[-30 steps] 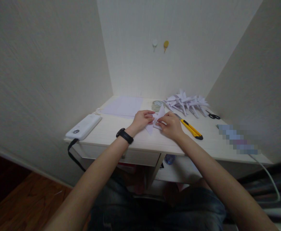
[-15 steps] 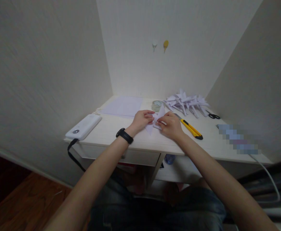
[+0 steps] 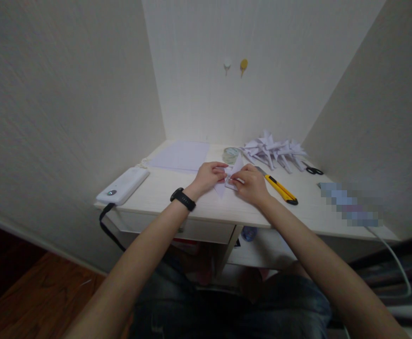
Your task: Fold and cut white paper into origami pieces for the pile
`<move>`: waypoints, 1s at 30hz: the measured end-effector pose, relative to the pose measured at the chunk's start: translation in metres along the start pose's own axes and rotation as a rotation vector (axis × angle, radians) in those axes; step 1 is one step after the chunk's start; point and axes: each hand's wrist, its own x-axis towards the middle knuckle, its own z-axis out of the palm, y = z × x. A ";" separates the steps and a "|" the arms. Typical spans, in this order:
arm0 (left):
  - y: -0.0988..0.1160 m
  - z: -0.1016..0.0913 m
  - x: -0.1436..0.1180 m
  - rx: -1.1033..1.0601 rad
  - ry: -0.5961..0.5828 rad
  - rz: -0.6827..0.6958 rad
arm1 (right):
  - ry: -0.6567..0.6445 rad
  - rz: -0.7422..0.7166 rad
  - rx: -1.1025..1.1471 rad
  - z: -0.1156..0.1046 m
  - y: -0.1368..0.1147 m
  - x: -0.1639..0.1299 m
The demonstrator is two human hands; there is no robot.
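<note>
Both the left hand [image 3: 207,175] and right hand [image 3: 251,184] pinch a folded white paper piece [image 3: 229,176] on the table [image 3: 177,197], a yellow utility knife [image 3: 279,189] just right.

The picture is dim and soft overall, with faint grain on the walls. The brightest patch falls on the far wall [image 3: 206,122] just above the desk [image 3: 177,202], so light seems to come from above. Near the bottom, under the desk, all sinks into dark shadow. Wide-angle bending stretches the forearms and edges; a pixelated block [image 3: 350,205] sits at right
</note>
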 end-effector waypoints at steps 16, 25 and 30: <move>0.002 0.002 0.000 -0.031 0.019 -0.014 | 0.013 -0.026 0.000 0.001 0.000 0.000; -0.002 0.001 0.002 -0.015 0.020 -0.010 | 0.002 0.012 0.018 0.000 -0.001 -0.001; -0.002 0.000 0.002 -0.009 0.020 -0.006 | 0.004 0.003 0.007 0.001 0.000 -0.001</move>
